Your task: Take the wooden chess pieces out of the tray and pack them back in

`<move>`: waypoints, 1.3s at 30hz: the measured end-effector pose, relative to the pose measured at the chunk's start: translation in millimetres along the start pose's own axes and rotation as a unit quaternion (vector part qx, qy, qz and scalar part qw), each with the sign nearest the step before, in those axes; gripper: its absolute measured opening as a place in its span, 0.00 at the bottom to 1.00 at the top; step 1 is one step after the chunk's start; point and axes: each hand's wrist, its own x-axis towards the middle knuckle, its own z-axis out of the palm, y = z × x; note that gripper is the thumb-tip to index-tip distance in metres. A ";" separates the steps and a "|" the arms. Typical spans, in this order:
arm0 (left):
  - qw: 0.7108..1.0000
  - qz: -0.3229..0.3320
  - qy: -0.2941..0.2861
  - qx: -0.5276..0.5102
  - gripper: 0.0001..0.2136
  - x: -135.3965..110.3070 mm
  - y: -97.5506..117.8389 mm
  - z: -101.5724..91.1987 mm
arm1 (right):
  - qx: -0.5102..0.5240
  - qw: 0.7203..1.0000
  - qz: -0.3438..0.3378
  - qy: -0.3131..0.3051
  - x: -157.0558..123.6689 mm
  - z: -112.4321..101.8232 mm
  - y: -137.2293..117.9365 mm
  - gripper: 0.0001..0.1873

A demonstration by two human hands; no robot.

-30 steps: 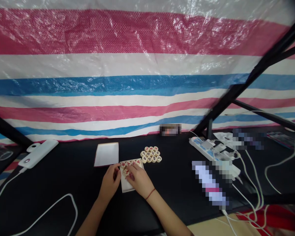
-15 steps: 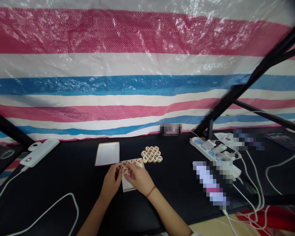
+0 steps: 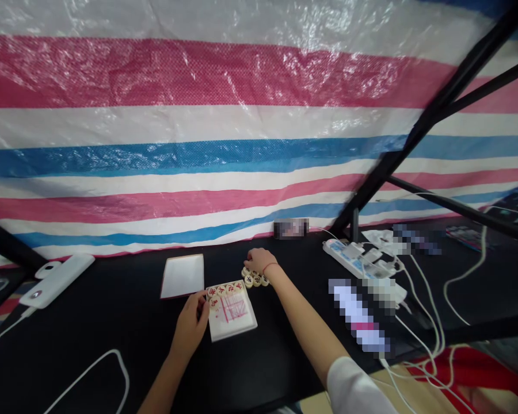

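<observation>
A shallow white box [image 3: 235, 332] lies on the black table, with red marks on its inner floor. Several round Chinese chess pieces with red characters fill its back row, and one more red-marked piece [image 3: 213, 303] sits below them at the left. My left hand [image 3: 190, 325] is at the box's left side, fingers curled and closed at its edge. To the right, my right hand [image 3: 260, 260] reaches over a cluster of loose Chinese chess pieces [image 3: 256, 281]. Its fingers bend down together at the back of the cluster; the hand hides what they hold and the back pieces.
A box lid [image 3: 183, 277] with a white inside lies behind my left hand. A white device [image 3: 58, 282] with a cable rests at far left. On the right are a power strip [image 3: 349, 259] with plugs, blurred-out objects and loose cables. Striped sheeting [image 3: 198, 123] hangs behind.
My right hand has left the box and moved back and right to the loose pieces, uncovering the box's marked floor. The left hand stays at the box's left edge. The view has shifted slightly.
</observation>
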 end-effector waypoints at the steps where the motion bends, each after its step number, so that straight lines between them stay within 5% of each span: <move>1: 1.000 0.001 0.000 0.000 0.14 0.1 -0.1 0.1 | 0.000 1.000 -0.001 -0.008 2.7 -1.0 -0.3 0.13; 14: 1.000 0.010 0.020 -0.006 0.13 0.6 2.1 -1.0 | 0.019 1.000 -0.001 -0.025 13.2 -12.0 -6.3 0.15; 20: 0.996 0.036 0.079 0.002 0.15 1.0 12.8 -9.5 | 0.119 0.990 -0.069 0.013 -10.5 -20.3 -14.2 0.14; 22: 0.997 0.045 0.055 0.003 0.17 4.1 20.8 -11.2 | 0.200 0.972 -0.126 -0.011 -28.2 -14.1 -24.1 0.15; 24: 0.998 0.059 0.024 -0.005 0.20 8.2 28.6 -10.8 | 0.348 0.912 -0.209 -0.057 -46.2 -2.7 -35.9 0.16; 27: 0.998 0.063 0.010 -0.023 0.17 13.0 36.6 -9.5 | 0.471 0.844 -0.246 -0.074 -65.8 16.2 -50.3 0.17; 35: 0.995 0.024 0.038 -0.088 0.08 13.8 28.1 -21.9 | 0.615 0.770 -0.154 -0.079 -80.1 31.9 -44.6 0.23; 39: 0.998 0.029 0.045 -0.032 0.07 13.4 24.3 -30.2 | 0.651 0.751 -0.103 -0.037 -84.1 34.6 -25.1 0.23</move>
